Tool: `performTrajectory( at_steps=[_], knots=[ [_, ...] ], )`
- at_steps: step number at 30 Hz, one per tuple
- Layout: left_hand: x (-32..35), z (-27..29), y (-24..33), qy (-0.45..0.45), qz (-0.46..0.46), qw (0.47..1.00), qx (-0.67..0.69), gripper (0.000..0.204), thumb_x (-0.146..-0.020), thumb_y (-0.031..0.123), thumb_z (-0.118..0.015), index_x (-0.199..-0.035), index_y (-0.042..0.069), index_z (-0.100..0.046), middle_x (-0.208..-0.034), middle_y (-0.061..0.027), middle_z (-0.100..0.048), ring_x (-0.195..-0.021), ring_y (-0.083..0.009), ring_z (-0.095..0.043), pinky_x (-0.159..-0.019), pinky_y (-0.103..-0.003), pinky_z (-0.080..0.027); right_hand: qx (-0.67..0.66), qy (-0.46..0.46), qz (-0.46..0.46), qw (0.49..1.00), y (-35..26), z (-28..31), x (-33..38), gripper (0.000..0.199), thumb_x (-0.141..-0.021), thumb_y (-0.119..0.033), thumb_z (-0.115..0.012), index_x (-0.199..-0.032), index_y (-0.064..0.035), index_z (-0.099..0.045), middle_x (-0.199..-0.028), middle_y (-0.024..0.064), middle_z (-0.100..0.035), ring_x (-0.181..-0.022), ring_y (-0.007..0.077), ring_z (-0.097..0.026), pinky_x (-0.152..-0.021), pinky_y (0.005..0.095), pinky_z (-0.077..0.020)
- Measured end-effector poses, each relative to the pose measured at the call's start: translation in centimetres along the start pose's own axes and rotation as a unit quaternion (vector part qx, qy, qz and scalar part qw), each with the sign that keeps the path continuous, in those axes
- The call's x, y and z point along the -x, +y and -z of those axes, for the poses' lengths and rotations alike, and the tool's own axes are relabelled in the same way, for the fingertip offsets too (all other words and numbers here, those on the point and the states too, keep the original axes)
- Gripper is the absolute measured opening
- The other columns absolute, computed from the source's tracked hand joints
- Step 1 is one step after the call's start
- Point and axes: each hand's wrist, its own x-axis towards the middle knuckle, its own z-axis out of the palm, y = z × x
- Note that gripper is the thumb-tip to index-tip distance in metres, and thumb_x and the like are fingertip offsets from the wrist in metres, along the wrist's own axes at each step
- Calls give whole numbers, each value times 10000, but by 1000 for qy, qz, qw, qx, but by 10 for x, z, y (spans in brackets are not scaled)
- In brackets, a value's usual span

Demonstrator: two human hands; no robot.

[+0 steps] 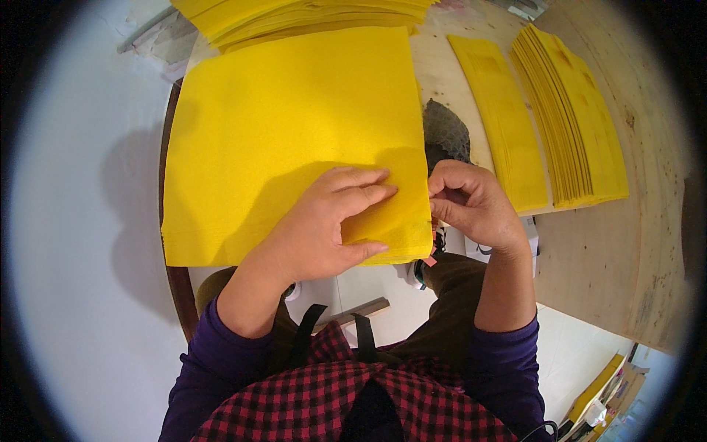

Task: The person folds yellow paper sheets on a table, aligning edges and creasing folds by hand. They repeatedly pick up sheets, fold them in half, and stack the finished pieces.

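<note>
Spread wide, my left hand is resting on the yellow sheets near their lower right corner, while my right hand is pinching their right edge; how many layers, I can't tell! They're lying stacked right before me, narrower yellow pieces sitting rightward on the wooden table.
</note>
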Motion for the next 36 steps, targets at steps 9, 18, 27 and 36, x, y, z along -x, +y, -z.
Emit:
performTrajectory(
  at_steps=[9, 18, 27, 36],
  knots=[
    [-2, -2, -7, 16, 0, 999, 40, 247, -846, 6, -554, -1073, -67, -615, -1248, -196, -594, -1089, -342, -564, -939, -386, -441, 23, 15, -17, 999, 0, 15, 11, 134, -807, 0, -736, -906, -10, -646, -858, 2, -559, -752, 82, -576, -682, 203, -480],
    [-3, -2, -8, 15, -4, 999, 37, 266, -853, -4, -535, -1101, -70, -608, -1241, -197, -598, -1081, -340, -567, -929, -377, -445, 84, -45, -45, 994, 10, 9, 6, 121, -805, 4, -733, -881, -9, -639, -791, -3, -577, -718, 76, -586, -637, 213, -474],
    [-1, -2, -8, 11, -9, 1000, 28, 292, -882, 50, -553, -1150, -55, -606, -1253, -198, -586, -1124, -339, -555, -965, -399, -428, 35, -31, -39, 998, 5, 3, 4, 64, -867, 8, -668, -863, 35, -610, -726, 30, -610, -625, 98, -610, -566, 237, -505],
    [0, 2, -4, -10, 0, 1000, 27, 510, -791, 199, -715, -1241, -5, -587, -1287, -182, -564, -1195, -336, -517, -1028, -406, -387, 37, -11, -38, 999, 1, 0, 1, 47, -874, 15, -650, -874, 41, -611, -720, 27, -622, -617, 89, -606, -556, 234, -509]
  ],
)
